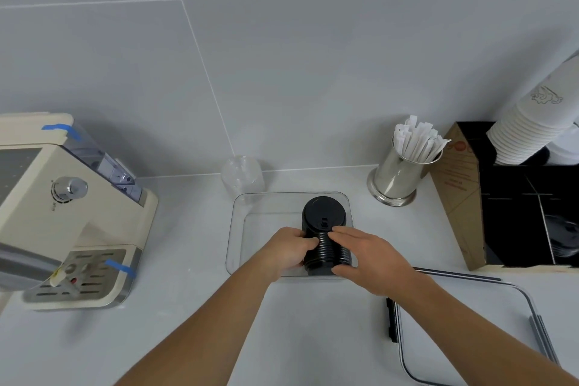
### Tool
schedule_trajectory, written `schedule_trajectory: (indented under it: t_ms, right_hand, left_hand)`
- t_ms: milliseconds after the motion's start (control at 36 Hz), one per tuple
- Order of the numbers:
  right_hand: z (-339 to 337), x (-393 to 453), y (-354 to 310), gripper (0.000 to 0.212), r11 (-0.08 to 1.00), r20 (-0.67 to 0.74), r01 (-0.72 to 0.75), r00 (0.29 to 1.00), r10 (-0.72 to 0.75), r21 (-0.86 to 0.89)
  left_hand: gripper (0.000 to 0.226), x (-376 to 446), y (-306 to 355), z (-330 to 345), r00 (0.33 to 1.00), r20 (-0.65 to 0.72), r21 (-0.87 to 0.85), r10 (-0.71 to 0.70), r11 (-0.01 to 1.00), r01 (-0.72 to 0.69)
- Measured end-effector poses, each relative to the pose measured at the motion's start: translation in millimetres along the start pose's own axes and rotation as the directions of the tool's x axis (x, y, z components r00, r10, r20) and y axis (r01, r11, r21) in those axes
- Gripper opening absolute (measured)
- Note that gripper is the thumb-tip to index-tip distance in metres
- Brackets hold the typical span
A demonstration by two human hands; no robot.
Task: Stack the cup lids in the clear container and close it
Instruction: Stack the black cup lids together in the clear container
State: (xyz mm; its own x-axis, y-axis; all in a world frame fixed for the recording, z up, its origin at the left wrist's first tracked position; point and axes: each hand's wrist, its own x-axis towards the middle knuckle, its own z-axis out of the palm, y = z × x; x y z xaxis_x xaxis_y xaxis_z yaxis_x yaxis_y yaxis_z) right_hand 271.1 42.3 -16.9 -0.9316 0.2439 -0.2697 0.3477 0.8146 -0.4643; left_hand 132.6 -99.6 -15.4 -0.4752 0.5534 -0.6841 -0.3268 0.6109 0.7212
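1. A stack of black cup lids (324, 238) is held upright inside the clear container (238, 229), at its right side.
2. The stack is gripped by the left hand (286, 252), fingers curled round it.
3. It is clasped between thumb and fingers of the right hand (369, 255).
4. The container lid (470, 332) (clear, dark-clipped) lies on the counter (188, 307), to the right.

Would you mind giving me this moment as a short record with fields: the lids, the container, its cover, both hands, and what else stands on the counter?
lids: black cup lids, one stack, inside the container's right side
container: clear container, open, on the counter
cover: container lid, lying on the counter to the right, not on
left hand: left hand grips the stack's left side
right hand: right hand holds the stack's right side
nearby: espresso machine at left; metal holder of wrapped sticks; paper cups
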Motion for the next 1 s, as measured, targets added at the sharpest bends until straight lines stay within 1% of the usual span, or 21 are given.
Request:
schedule_trajectory:
  t_ms: [167, 333, 472, 528, 611, 778, 917, 1000]
  right_hand:
    - [2, -3, 2, 0.068, 1.0, -0.001, 0.004, 1.0, -0.004, -0.026]
    - [1, -3, -3, 0.064, 1.0, 0.003, 0.008, 1.0, -0.008, -0.014]
    - [-2, 1, -7, 0.063, 0.999, 0.01, -0.011, 1.0, 0.011, 0.048]
    - [-3, 2, -6, 0.063, 0.998, 0.018, -0.013, 1.0, 0.012, 0.063]
    - [-2, -1, -3, 0.064, 0.998, 0.019, -0.012, 1.0, 0.01, 0.062]
    - [3, -7, 1, 0.062, 0.999, -0.008, -0.035, 0.999, 0.036, 0.037]
    - [3, -11, 1, 0.06, 0.999, 0.014, -0.032, 0.999, 0.032, -0.014]
    - [1, -11, 0, 0.06, 0.998, 0.026, -0.028, 0.999, 0.029, -0.053]
  left_hand:
    - [0.024, 1, -3, 0, 1.0, 0.005, 0.011, 0.024, 1.0, -0.024]
    - [0.026, -1, -4, 0, 0.999, 0.005, 0.011, 0.035, 0.999, -0.035]
    - [0.019, -3, -8, 5, 0.997, 0.047, 0.062, 0.062, 0.996, -0.065]
    - [0.013, -3, -9, 5, 0.996, 0.047, 0.077, 0.077, 0.994, -0.081]
    - [0.01, -5, -8, 5, 0.996, 0.04, 0.072, 0.082, 0.994, -0.084]
    - [0.008, -6, -3, 5, 0.996, 0.026, 0.069, 0.081, 0.994, -0.082]
    - [0.008, -4, -5, 6, 0.993, 0.008, 0.1, 0.117, 0.988, -0.117]
    - [0.011, -4, -6, 6, 0.991, -0.027, 0.136, 0.134, 0.982, -0.129]
